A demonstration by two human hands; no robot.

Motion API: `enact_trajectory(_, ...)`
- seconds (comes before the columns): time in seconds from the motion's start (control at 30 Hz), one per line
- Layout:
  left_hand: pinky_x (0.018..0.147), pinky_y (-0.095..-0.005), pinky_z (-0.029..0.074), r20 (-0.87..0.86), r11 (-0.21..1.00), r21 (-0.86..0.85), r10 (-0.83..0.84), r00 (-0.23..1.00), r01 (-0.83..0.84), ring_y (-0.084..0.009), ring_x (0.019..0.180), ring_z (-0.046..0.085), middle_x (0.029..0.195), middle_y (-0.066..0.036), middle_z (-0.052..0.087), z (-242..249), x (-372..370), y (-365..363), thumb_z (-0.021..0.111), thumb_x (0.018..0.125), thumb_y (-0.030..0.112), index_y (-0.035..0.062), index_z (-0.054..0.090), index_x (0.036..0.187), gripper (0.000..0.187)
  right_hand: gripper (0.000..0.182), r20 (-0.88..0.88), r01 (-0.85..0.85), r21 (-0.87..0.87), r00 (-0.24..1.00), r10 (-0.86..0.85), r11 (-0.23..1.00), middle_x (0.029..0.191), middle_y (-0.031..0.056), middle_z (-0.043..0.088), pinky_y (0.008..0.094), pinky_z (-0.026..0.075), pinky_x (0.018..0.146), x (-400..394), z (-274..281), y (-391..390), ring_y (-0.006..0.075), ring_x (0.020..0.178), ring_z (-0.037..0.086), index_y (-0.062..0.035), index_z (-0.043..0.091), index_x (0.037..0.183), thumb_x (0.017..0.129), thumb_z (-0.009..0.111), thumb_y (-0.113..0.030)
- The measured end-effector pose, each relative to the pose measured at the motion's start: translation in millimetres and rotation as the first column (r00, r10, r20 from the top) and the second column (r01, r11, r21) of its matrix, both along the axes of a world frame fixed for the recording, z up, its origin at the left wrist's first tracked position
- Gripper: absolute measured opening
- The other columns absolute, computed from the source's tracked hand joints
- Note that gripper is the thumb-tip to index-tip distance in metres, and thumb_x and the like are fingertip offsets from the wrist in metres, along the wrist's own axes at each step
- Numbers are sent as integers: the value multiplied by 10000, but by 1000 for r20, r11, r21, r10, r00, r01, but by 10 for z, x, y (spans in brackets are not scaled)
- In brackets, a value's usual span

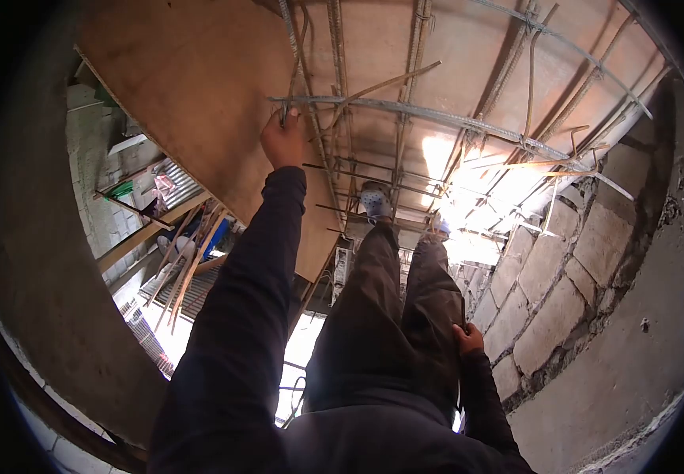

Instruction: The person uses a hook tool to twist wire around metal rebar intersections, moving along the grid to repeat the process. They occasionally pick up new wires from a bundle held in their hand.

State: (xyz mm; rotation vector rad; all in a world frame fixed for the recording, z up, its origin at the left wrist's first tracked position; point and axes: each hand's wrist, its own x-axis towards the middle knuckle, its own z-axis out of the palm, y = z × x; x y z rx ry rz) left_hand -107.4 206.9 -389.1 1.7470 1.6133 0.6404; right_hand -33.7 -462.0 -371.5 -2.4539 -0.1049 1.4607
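Observation:
My left hand [282,142] reaches forward with its fingers closed, at the left end of a long ribbed steel bar [405,108]. Something thin and dark shows between the fingertips, too small to name. Beside this hand lies a brown plywood panel [192,87], and thinner steel rods [338,47] cross under the long bar. Next to my right thigh, my right hand [468,340] is held low with its fingers curled. What it grips is mostly hidden; a thin dark edge shows above it.
My shod foot [374,200] is among the steel rods. A rough block wall [551,308] rises on the right. Bent rod ends [579,142] stick out at the upper right. Beyond the plywood's left edge, loose wood strips [188,268] and corrugated metal [180,182] lie lower down.

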Motion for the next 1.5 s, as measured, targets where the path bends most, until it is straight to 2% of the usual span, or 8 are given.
enact_trajectory(0.2,705,-386,484,82,979,203,18,996,-35,-294,714,620,786,-180,685,64,41,-87,667,923,222,-38,706,934,262,478,-23,7,-8,1000,-7,1000,779,168,664,378,482,688,35,91,222,231,746,623,57,620,858,861,718,-411)
enact_trajectory(0.37,711,-376,492,104,995,104,-13,994,2,-264,733,644,795,-176,695,33,30,-105,671,931,223,-36,715,962,264,476,-49,-19,-42,999,17,999,807,183,679,379,488,703,39,179,397,250,760,639,52,626,869,864,714,-416)
enact_trajectory(0.43,709,-370,494,82,998,62,-16,996,11,-254,735,651,800,-173,700,-25,48,-116,672,934,220,-37,717,971,263,488,-63,34,-20,997,-35,999,829,250,678,429,492,711,51,203,460,363,792,672,60,625,881,861,697,-423)
enact_trajectory(0.7,686,-318,502,107,996,92,-3,994,-7,-196,714,653,817,-136,721,30,108,-160,695,924,179,-36,738,964,223,457,-50,-24,-36,999,22,999,809,173,690,377,493,702,70,63,299,229,755,638,46,646,874,873,706,-407)
enact_trajectory(0.77,688,-315,502,132,993,118,-4,991,-12,-192,717,652,824,-139,722,55,114,-174,696,923,177,-37,739,973,224,521,-74,6,-26,997,-8,1000,886,276,683,426,502,758,83,95,336,381,861,682,75,628,908,866,683,-440)
enact_trajectory(0.97,681,-311,493,257,980,195,-15,966,-37,-178,709,621,801,-122,704,86,193,-185,695,926,173,-48,733,952,226,558,-138,8,-96,990,-21,995,990,294,692,418,511,832,112,82,311,393,960,681,99,647,1024,866,688,-435)
enact_trajectory(1.4,677,-265,457,301,972,227,-17,953,-54,-126,721,569,835,-49,675,234,314,-252,669,942,123,-74,717,975,205,654,-150,112,-58,981,-119,992,1146,313,664,401,491,965,-2,-62,105,386,1098,654,138,620,1167,860,692,-435)
enact_trajectory(1.5,658,-259,453,460,994,94,3,888,-52,-122,698,548,849,-39,666,157,341,-300,663,948,120,-68,722,996,203,464,-90,85,12,992,-84,996,936,165,719,345,513,788,0,-91,82,230,846,670,75,661,1029,898,698,-368)
